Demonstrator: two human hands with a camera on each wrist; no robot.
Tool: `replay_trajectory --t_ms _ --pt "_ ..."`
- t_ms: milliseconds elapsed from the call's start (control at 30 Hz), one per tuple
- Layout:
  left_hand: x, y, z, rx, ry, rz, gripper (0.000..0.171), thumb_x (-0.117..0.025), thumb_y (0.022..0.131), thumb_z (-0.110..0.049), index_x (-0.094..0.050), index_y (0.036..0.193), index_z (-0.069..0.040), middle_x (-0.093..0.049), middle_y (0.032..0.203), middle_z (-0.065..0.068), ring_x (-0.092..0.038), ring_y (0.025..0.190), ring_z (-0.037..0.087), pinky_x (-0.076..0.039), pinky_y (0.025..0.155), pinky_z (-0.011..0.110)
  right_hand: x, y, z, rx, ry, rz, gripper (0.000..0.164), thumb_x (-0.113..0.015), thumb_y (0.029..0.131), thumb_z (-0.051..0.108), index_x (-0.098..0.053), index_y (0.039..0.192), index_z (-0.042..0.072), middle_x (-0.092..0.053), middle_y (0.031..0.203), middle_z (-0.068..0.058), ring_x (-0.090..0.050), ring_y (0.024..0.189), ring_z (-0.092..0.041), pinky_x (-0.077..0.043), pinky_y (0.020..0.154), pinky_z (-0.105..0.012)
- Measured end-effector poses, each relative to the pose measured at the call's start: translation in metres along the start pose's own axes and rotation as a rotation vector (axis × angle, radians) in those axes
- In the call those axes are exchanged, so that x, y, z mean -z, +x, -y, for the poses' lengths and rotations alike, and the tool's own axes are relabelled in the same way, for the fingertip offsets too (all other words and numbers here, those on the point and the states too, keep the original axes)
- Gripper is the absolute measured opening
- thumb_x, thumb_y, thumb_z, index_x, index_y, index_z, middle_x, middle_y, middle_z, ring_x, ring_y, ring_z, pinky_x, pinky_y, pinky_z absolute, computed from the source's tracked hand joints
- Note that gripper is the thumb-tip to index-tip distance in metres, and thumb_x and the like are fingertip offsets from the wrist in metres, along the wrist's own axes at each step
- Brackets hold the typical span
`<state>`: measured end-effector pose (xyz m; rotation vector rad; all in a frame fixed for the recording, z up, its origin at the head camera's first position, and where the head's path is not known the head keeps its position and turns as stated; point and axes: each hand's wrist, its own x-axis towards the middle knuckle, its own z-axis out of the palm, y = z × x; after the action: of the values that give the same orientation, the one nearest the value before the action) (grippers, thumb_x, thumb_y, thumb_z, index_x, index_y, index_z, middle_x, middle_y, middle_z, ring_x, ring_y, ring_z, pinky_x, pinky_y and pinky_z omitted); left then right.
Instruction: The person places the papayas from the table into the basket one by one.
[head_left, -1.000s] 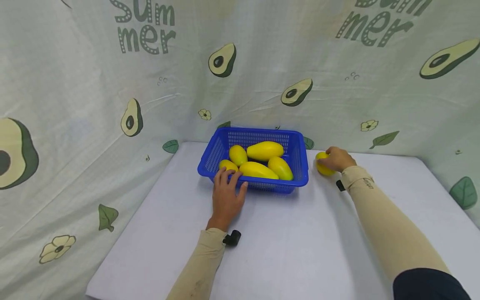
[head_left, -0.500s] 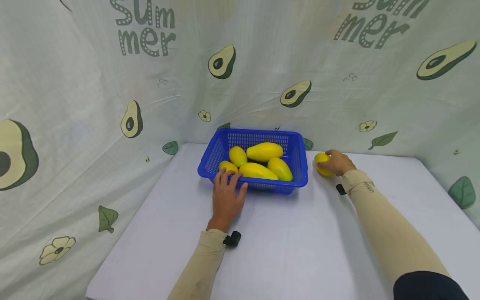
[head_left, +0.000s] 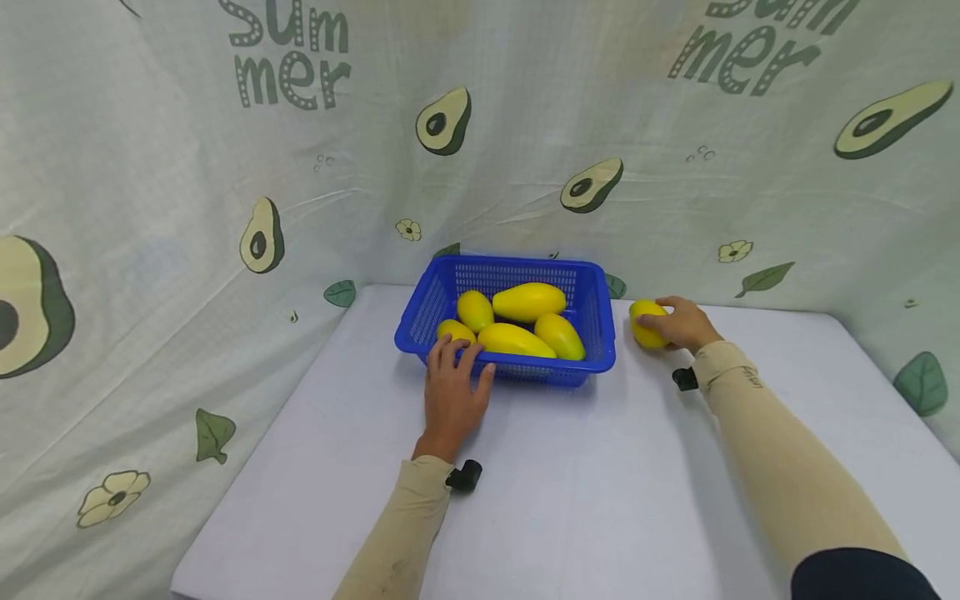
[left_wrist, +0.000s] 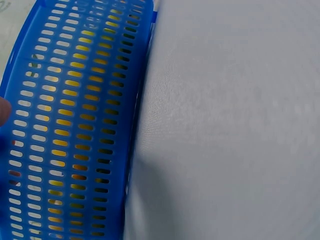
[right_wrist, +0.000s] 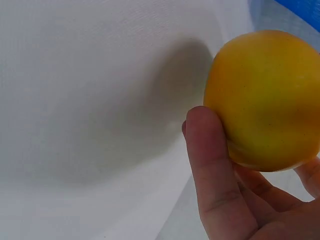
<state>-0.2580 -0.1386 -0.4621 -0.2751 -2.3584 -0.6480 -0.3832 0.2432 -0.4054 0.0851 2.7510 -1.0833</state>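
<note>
At the right of the blue plastic basket (head_left: 600,367), a yellow mango (head_left: 643,312) is held by my right hand (head_left: 690,325). In the right wrist view, the thumb lies against the near side of the mango (right_wrist: 267,100), with the other fingers partly hidden behind it. My left hand (head_left: 453,404) rests its spread fingers on the basket's front rim. Only a fingertip (left_wrist: 4,111) of it shows in the left wrist view, beside the slotted basket wall (left_wrist: 70,120). Inside the basket lie several yellow fruits, among them a long one (head_left: 528,302) at the back.
A white-covered table (head_left: 570,500) bears the basket near its back edge. Behind it hangs a pale cloth (head_left: 510,208) printed with avocados, leaves and lettering. Small black cameras (head_left: 465,477) sit at both wrists.
My right hand has shifted slightly, and its thumb now shows across the mango's front. The mango stays in nearly the same spot. The left hand and basket look unchanged.
</note>
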Motion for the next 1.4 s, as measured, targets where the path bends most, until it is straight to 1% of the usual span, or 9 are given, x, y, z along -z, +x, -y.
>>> replay_trajectory --t_ms 200,300,433,633,800,1067,1200,1400 --pt "0.000 0.000 0.000 -0.009 0.010 -0.012 0.036 -0.063 0.099 -0.033 -0.065 0.127 -0.011 -0.052 0.130 0.010 -0.031 0.142 0.032 -0.033 0.114 0.053 0.005 0.001 0.004 -0.011 0.109 -0.038 0.089 -0.058 0.097 0.050 -0.019 0.157 -0.002 -0.032 0.146 -0.036 -0.050 0.115 -0.044 -0.057 0.088 -0.046" --pt "0.000 0.000 0.000 -0.008 0.010 -0.012 0.036 -0.063 0.099 -0.033 -0.065 0.127 -0.011 -0.052 0.130 0.010 -0.031 0.142 0.032 -0.033 0.114 0.053 0.009 -0.001 0.008 0.003 0.176 -0.042 0.090 -0.055 0.098 0.053 -0.016 0.157 -0.003 -0.034 0.144 -0.035 -0.051 0.115 -0.044 -0.057 0.089 -0.044" --pt "0.001 0.001 -0.001 -0.002 0.011 -0.009 0.036 -0.063 0.099 -0.033 -0.065 0.128 -0.011 -0.052 0.130 0.010 -0.030 0.142 0.032 -0.033 0.113 0.053 0.014 -0.006 0.018 0.029 0.229 -0.050 0.092 -0.053 0.098 0.055 -0.015 0.157 -0.004 -0.035 0.144 -0.035 -0.053 0.114 -0.044 -0.056 0.090 -0.043" --pt "0.000 0.002 -0.001 0.001 0.018 -0.004 0.036 -0.063 0.099 -0.032 -0.065 0.128 -0.012 -0.052 0.130 0.010 -0.030 0.142 0.032 -0.034 0.113 0.053 0.022 -0.012 0.036 0.055 0.262 -0.075 0.090 -0.055 0.098 0.055 -0.018 0.157 -0.002 -0.036 0.143 -0.033 -0.052 0.114 -0.044 -0.055 0.093 -0.046" --pt "-0.001 0.003 0.000 -0.002 0.024 -0.013 0.036 -0.064 0.098 -0.032 -0.066 0.127 -0.012 -0.052 0.130 0.010 -0.031 0.141 0.032 -0.034 0.113 0.053 0.025 -0.014 0.044 0.098 0.295 -0.076 0.092 -0.055 0.097 0.057 -0.018 0.157 -0.001 -0.036 0.144 -0.032 -0.051 0.116 -0.043 -0.053 0.095 -0.049" --pt "0.000 0.002 -0.001 0.013 0.029 0.020 0.036 -0.062 0.099 -0.034 -0.065 0.128 -0.012 -0.051 0.131 0.009 -0.030 0.142 0.032 -0.031 0.115 0.052 0.029 -0.018 0.050 0.127 0.318 -0.095 0.089 -0.056 0.097 0.055 -0.021 0.157 -0.001 -0.037 0.143 -0.030 -0.052 0.115 -0.042 -0.055 0.092 -0.046" --pt "0.001 0.001 -0.002 0.013 0.018 0.009 0.035 -0.064 0.098 -0.032 -0.065 0.127 -0.012 -0.052 0.131 0.010 -0.031 0.142 0.033 -0.033 0.114 0.054 0.031 -0.019 0.057 0.132 0.359 -0.091 0.090 -0.059 0.096 0.055 -0.022 0.157 0.000 -0.039 0.143 -0.028 -0.053 0.115 -0.040 -0.055 0.092 -0.045" --pt "0.001 0.000 -0.002 0.005 0.009 0.002 0.035 -0.063 0.099 -0.032 -0.065 0.127 -0.011 -0.052 0.131 0.011 -0.030 0.142 0.033 -0.034 0.112 0.054 0.035 -0.024 0.068 0.152 0.424 -0.086 0.087 -0.060 0.096 0.052 -0.024 0.156 0.000 -0.040 0.141 -0.025 -0.057 0.112 -0.037 -0.056 0.090 -0.042"
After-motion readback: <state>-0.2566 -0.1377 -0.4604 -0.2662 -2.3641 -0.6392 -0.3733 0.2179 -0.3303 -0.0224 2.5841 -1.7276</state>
